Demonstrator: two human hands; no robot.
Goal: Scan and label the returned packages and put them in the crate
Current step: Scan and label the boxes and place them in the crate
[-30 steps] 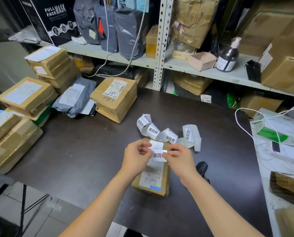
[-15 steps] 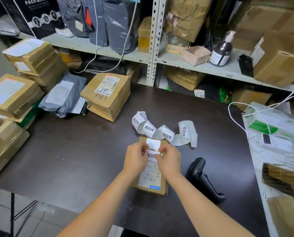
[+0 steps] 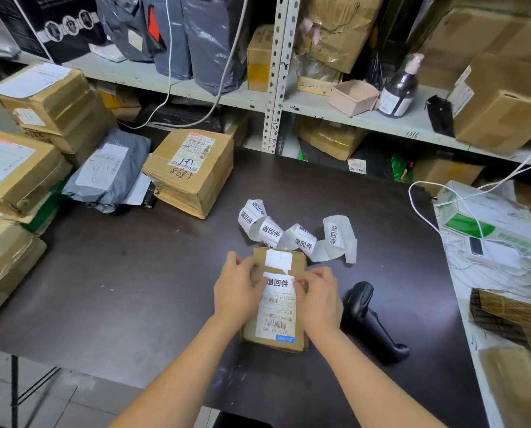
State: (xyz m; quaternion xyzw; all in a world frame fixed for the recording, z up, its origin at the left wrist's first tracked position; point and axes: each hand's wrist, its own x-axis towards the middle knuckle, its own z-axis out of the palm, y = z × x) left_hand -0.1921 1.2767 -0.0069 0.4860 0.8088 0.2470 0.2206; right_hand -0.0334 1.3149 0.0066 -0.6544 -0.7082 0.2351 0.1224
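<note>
Lowered since a second ago: return sticker point(image 3: 278, 283), now against the small cardboard package point(image 3: 276, 318), near-centre on the dark table point(image 3: 134, 288). Left hand point(image 3: 238, 291), right hand point(image 3: 318, 299): fingers curled, pinching the sticker's ends. Label strip point(image 3: 298, 236) just beyond; barcode scanner point(image 3: 372, 319) right.

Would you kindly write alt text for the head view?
The left hand and right hand hold a white label against a cardboard package on a dark table; a label strip and black scanner lie nearby.
</note>
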